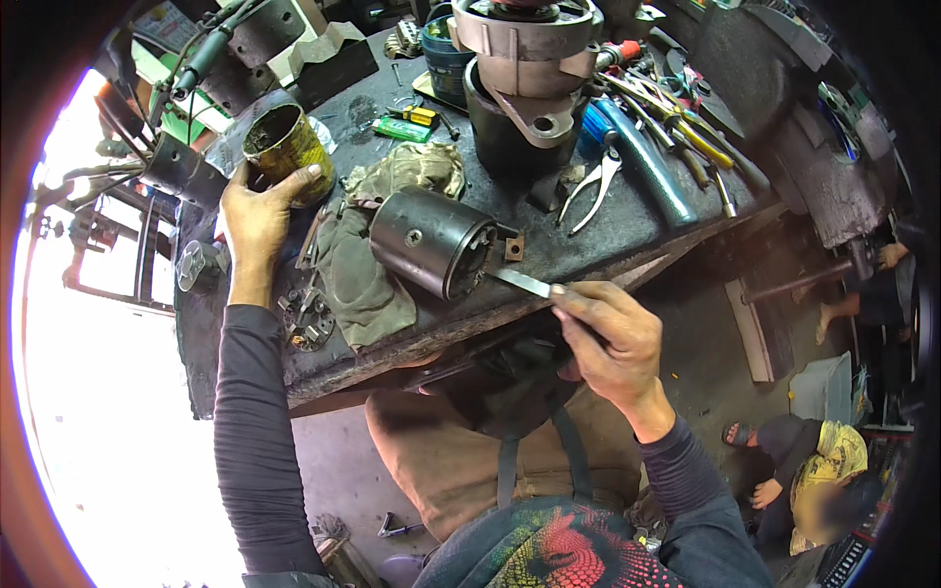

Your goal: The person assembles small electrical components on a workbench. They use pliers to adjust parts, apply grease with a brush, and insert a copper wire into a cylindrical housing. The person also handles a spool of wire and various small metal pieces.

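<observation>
The dark, worn workbench (pixel 593 243) carries a rumpled olive cloth (pixel 358 284), with a black metal cylinder (pixel 421 235) lying on its side partly over it. To the cloth's left sits a round metal part (pixel 307 321); behind it lies a green box (pixel 400 129). Farther right lie white-handled pliers (pixel 593 188) and a shiny blue-green tube (pixel 647 165).

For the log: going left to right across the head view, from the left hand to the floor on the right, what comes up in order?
Left hand gripping a yellow can → black cylinder → flat metal strip → right hand holding that strip → grey tub on the floor.
</observation>
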### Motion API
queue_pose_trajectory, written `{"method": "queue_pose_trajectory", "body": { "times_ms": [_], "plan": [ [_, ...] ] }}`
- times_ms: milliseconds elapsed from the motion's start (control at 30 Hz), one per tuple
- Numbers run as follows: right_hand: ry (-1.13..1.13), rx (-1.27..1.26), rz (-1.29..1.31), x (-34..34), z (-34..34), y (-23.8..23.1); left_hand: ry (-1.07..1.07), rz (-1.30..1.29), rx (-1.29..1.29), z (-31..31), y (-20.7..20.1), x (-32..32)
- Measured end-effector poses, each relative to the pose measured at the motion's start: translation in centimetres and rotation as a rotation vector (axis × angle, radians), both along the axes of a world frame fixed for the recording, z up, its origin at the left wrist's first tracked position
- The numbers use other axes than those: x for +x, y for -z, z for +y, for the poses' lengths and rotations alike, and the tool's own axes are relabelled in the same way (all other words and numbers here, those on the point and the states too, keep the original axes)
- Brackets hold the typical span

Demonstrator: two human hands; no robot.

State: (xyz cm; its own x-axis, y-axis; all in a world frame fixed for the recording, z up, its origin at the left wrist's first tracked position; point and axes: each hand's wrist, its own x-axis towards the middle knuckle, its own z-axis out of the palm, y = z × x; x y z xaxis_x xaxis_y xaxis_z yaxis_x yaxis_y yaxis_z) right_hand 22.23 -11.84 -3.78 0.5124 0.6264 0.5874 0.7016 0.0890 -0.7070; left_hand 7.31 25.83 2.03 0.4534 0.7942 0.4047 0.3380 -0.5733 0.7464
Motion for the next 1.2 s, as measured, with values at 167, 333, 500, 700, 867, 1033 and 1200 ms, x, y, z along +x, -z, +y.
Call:
{"method": "queue_pose_trajectory", "body": {
  "times_ms": [167,333,500,700,867,1033,1200],
  "plan": [
    [-0.055,-0.047,-0.106,0.3,-0.1,0.0,-0.034,0.039,-0.007,-0.3,0.1,0.3],
    [-0.022,0.014,-0.09,0.4,0.0,0.1,-0.003,-0.089,0.064,-1.7,-0.3,0.1],
    [-0.022,0.033,-0.085,0.4,0.0,0.2,0.041,-0.148,0.094,-2.8,-0.5,-0.2],
    [-0.012,0.032,-0.036,0.5,-0.1,0.1,0.037,-0.114,0.035,-1.8,0.4,-0.1],
    [-0.022,0.019,-0.068,0.4,0.0,-0.1,-0.041,-0.013,-0.035,-0.8,0.5,0.0],
    [-0.04,0.049,-0.077,0.4,0.0,0.2,-0.116,0.09,-0.016,-1.1,0.4,-0.6],
    [0.017,0.079,-0.057,0.0,-0.1,0.0,-0.079,-0.068,-0.202,-3.0,-1.2,-1.8]
  ]
}}
